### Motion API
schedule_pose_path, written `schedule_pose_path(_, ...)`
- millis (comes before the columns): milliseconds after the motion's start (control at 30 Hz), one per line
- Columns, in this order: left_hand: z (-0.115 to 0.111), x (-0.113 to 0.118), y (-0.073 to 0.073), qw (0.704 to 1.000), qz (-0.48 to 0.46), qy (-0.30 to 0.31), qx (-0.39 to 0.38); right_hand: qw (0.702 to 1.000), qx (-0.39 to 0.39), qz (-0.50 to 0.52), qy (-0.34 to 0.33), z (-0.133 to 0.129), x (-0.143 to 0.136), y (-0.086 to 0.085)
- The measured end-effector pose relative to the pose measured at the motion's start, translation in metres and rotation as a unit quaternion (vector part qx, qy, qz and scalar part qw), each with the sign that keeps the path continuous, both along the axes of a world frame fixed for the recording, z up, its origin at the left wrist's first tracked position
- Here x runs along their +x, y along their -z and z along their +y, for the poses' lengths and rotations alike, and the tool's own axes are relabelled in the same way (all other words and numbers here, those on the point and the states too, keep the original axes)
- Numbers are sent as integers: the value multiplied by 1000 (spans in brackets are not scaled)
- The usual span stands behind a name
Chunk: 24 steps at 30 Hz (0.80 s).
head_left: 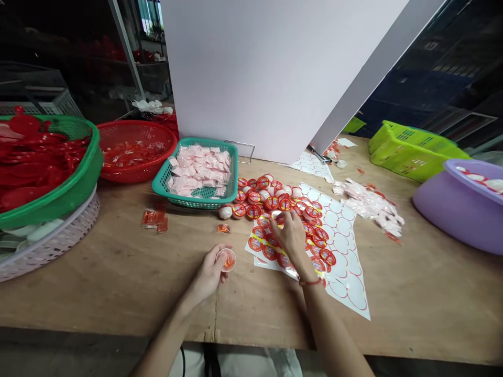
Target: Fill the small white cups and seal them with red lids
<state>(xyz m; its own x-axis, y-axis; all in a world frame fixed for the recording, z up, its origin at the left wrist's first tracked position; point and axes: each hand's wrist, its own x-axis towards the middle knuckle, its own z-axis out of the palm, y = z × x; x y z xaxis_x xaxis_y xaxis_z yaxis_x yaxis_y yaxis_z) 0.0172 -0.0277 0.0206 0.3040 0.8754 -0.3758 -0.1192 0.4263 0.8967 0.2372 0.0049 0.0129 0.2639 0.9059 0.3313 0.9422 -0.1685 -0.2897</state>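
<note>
My left hand (208, 272) holds a small round white cup (228, 260) with an orange packet inside, low over the front middle of the table. My right hand (290, 234) reaches over the pile of small round containers with red labels (271, 201), its fingertips at a white round piece (276, 214). Beneath that hand lie sticker sheets (341, 251) with red round labels and outlined circles. One orange packet (223, 228) rests just beyond my left hand, and several more packets (155, 220) lie farther left.
A teal basket (196, 201) of pale pink packets stands behind my left hand. Red (135, 173) and green (51, 201) baskets crowd the left. Pink packets (371, 204), a lime basket (412, 154) and a purple basin (456, 209) occupy the right. A white panel (267, 73) rises behind.
</note>
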Motion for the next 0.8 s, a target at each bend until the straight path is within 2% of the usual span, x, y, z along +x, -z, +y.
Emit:
schedule_pose_path(33, 0, 1, 1, 1000, -4, 2, -3, 997, 31, 52, -53, -11, -12, -3)
schedule_pose_path(100, 0, 4, 3, 1000, -20, 8, -10, 957, 69, 189, -208, -36, -41, -6)
schedule_pose_path(133, 0, 6, 4, 999, -30, 9, -13, 936, 60, 232, -258, -49, -57, -5)
schedule_pose_path(167, 0, 8, 4, 999, -39, 5, -16, 924, 64, 257, -276, -61, -71, -3)
schedule_pose_path(300, 0, 9, 1, 988, -133, -11, -80, 915, 91, 295, -259, -86, -105, 11)
schedule_pose_path(400, -2, 2, -6, 956, -256, 42, -137, 906, 112, 329, -243, -87, -106, 17)
schedule_pose_path(467, -6, -3, -10, 945, -287, 83, -133, 893, 125, 359, -240, -86, -102, 18)
schedule_pose_path(600, -13, -3, -9, 969, -220, 101, -52, 871, 143, 406, -236, -87, -97, 13)
schedule_pose_path(700, -15, 0, -5, 982, -167, 75, 44, 866, 144, 429, -212, -88, -98, 7)
schedule_pose_path(800, -15, 0, -4, 983, -145, 32, 108, 850, 146, 464, -202, -91, -99, 2)
